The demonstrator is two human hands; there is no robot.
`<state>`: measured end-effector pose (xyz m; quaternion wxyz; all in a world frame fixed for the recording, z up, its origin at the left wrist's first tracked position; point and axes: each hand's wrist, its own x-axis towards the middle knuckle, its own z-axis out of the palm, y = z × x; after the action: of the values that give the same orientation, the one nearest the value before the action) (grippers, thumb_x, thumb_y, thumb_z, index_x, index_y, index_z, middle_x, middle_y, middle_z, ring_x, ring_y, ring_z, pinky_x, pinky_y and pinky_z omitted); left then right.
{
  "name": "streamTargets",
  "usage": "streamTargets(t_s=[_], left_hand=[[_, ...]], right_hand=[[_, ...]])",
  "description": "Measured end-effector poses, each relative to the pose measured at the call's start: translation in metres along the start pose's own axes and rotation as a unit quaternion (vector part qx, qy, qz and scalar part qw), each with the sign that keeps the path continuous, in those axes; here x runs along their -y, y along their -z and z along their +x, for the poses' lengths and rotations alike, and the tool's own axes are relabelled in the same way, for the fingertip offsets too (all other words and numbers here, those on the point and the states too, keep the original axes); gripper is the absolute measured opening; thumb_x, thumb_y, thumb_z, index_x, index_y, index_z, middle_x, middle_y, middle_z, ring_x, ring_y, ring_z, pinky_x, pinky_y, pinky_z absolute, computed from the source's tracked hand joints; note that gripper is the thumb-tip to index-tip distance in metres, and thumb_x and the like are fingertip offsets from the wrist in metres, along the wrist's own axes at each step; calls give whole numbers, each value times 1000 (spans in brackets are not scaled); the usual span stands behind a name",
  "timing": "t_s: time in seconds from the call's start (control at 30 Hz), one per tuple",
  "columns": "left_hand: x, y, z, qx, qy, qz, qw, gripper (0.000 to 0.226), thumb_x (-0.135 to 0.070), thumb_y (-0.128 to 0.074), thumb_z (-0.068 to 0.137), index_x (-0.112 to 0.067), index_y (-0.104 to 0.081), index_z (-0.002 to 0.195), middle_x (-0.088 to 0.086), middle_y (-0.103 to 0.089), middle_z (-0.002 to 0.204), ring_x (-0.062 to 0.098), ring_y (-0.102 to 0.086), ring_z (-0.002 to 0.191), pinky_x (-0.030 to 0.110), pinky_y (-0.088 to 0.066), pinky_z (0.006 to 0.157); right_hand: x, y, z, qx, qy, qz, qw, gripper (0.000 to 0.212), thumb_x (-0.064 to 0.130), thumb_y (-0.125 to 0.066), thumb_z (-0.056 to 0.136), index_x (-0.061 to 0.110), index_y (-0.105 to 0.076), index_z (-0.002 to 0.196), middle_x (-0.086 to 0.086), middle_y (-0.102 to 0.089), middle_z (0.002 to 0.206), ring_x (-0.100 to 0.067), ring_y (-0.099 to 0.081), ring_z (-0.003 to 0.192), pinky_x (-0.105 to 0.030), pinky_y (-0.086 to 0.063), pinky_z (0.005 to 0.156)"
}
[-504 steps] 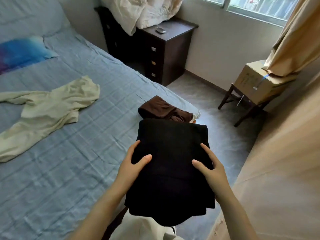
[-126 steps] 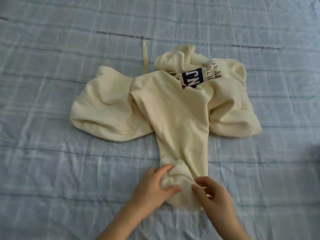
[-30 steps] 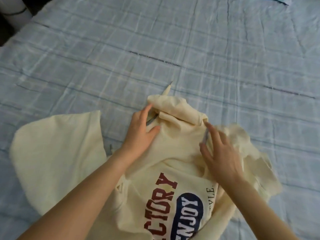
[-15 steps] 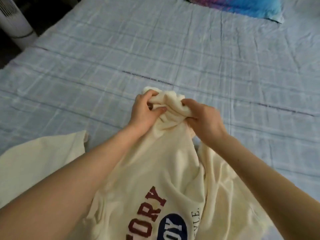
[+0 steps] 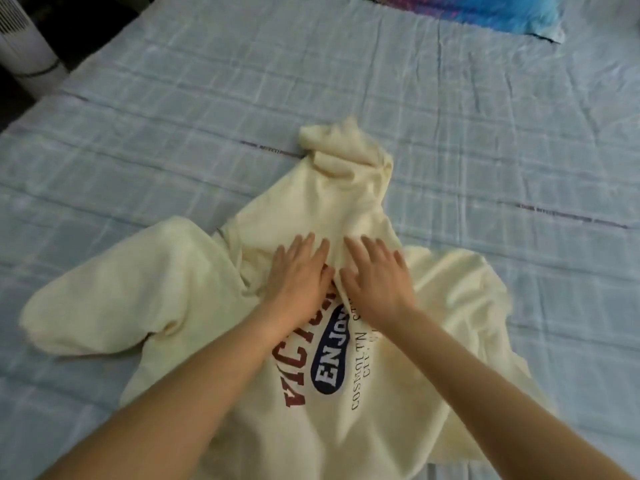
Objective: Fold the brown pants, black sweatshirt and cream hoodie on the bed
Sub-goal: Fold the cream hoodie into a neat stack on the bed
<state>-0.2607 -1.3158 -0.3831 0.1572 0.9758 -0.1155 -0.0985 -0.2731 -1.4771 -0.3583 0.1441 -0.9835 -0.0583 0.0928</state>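
Pale blue checked bedsheet [image 5: 156, 109] fills the view, with a white ribbed tower fan [image 5: 20, 39] standing off the bed at 10 o'clock. The cream cotton hoodie [image 5: 346, 427] lies face up across the middle of the sheet. Its puffy left-side sleeve [image 5: 114, 289] is spread out toward 9 o'clock.

At the centre, the left hand [image 5: 299, 275] lies flat on the chest with straight fingers, just above the red and navy printed lettering [image 5: 329, 355]. Straight ahead at 12 o'clock the hood [image 5: 346, 147] rests crumpled on the sheet. Half a second ago both hands gripped it in a bunch, and now neither holds it. The right hand [image 5: 377, 275] lies just beside the left, also spread wide and pressing the fabric, holding nothing. The other sleeve [image 5: 460, 282] rumples toward 3 o'clock, and a blue and purple pillow [image 5: 478, 8] sits at 1 o'clock.

My reading is that the hoodie is now laid out and being smoothed, so folding its sleeves inward likely comes next. The brown pants and black sweatshirt are out of view. No container shows anywhere.
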Motion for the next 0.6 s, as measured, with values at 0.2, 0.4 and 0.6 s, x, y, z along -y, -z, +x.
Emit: streamTargets(t_s=[0.2, 0.4, 0.6], left_hand=[[27, -44, -20, 28, -26, 101, 994, 61, -55, -3, 101, -29, 11, 154, 3, 15, 163, 21, 17, 149, 46, 6, 122], [-26, 4, -44, 40, -19, -1, 999, 63, -51, -15, 100, -24, -5, 156, 6, -3, 164, 24, -2, 151, 42, -4, 123], [-135, -10, -77, -27, -262, -79, 962, 56, -39, -28, 100, -18, -31, 152, 7, -30, 158, 25, -24, 147, 40, -15, 122]], right_hand=[[-28, -49, -39, 33, 9, -73, 997, 58, 47, -3, 103, 30, 3, 159, -3, -7, 168, -23, 4, 154, -47, 5, 124], [-46, 16, -113, -181, -54, 82, 979, 49, 28, -42, 100, 19, -44, 148, -6, -45, 151, -23, -36, 140, -38, -29, 117], [-128, 0, -218, -128, -291, 129, 939, 48, 23, -57, 100, 14, -48, 146, -15, -48, 148, -41, -45, 129, -47, -34, 111]])
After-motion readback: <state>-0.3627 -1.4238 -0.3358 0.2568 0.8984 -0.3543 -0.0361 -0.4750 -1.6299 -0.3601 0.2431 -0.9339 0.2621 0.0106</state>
